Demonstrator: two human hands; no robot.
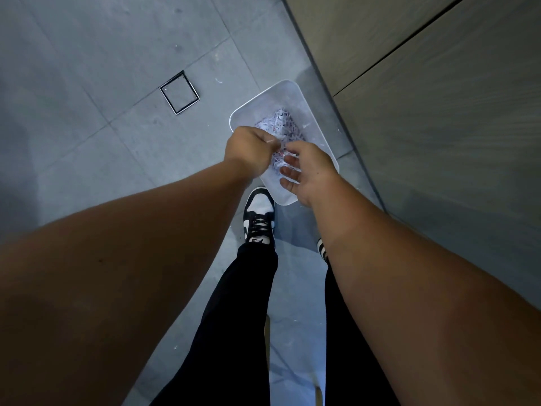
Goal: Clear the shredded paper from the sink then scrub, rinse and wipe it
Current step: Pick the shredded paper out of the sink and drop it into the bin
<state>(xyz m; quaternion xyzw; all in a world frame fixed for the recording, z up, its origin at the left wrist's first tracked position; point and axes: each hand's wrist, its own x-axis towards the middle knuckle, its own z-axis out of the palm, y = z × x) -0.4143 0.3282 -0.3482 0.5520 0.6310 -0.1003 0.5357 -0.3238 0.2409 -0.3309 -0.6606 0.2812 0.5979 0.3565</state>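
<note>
A white plastic bin (319, 127) stands on the floor beside a cabinet, with a heap of shredded paper (281, 123) inside it. Both my hands hang over the bin. My left hand (251, 150) has its fingers curled, and a few white shreds show at its fingertips. My right hand (307, 171) is spread with its fingers relaxed, palm turned towards the left hand, and it holds nothing. More shreds show between the two hands. The sink is out of view.
A wood-grain cabinet front (439, 112) rises along the right. A square metal floor drain (179, 92) sits in the grey tiles to the left of the bin. My black-and-white shoe (259, 218) stands just before the bin. Small paper bits lie on the floor.
</note>
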